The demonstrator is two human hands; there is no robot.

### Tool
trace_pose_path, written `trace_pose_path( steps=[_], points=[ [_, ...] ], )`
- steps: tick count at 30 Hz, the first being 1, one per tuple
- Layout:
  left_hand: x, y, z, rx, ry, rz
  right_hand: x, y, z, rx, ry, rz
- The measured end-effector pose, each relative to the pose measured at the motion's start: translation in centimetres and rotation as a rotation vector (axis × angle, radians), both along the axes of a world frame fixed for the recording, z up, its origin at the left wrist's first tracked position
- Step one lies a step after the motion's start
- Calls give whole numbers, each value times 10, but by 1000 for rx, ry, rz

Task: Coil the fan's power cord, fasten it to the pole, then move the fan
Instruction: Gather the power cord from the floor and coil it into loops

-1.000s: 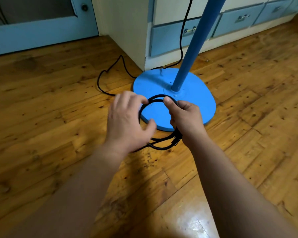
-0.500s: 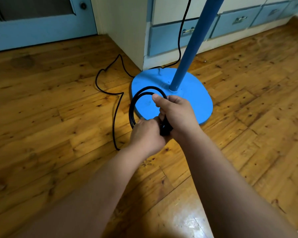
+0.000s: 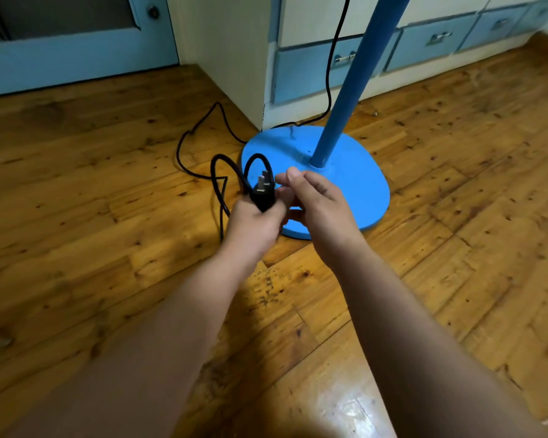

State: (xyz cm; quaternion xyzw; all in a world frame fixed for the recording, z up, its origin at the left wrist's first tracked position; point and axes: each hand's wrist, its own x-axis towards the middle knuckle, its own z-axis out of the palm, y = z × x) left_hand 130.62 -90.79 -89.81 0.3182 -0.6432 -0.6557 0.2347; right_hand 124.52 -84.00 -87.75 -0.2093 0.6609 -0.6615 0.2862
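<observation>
Head view: left hand (image 3: pixel 253 224) grips plug (image 3: pixel 264 196) (prongs up), right hand (image 3: pixel 321 205) just beside.

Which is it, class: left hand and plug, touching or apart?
Touching. The head view shows the left hand gripping the plug by its black body.

One fan (image 3: pixel 351 188), one cord (image 3: pixel 216 175), two hands (image 3: pixel 256 223) (image 3: pixel 321 205).

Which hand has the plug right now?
The left hand grips the black plug, prongs up, along with the cord loops. The right hand is beside it; no plug in it.
</observation>
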Motion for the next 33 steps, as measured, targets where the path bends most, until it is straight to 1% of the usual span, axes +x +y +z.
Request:
trace_pose_path(
  steps=[4,9,11,14,15,18,22,24,27,28,30,31,33],
  points=[
    [-2,-1,8,265,157,95,3,3,-3,-64,-35,100],
    [-5,-10,14,531,239,87,2,8,-12,39,47,246],
    [-5,-11,18,639,247,90,5,8,-15,115,125,287],
    [-6,-10,24,777,232,121,6,7,-23,265,355,277],
    [-7,-10,25,832,231,148,6,6,-24,296,400,268],
    [-6,-15,30,962,235,252,8,5,-27,306,410,234],
    [-2,-20,34,1035,214,327,8,6,-25,317,511,234],
    [2,-21,31,1007,123,295,6,7,-24,292,484,214],
    [9,-20,24,909,-121,155,-4,11,-18,291,430,139],
    [11,-20,23,849,-186,135,-7,12,-15,292,411,124],
    [16,-19,22,632,-273,187,-12,14,-10,295,375,120],
    [18,-21,19,460,-274,251,-12,14,-8,302,360,130],
    [21,-24,15,36,-192,329,-11,13,-7,323,348,160]
  ],
)
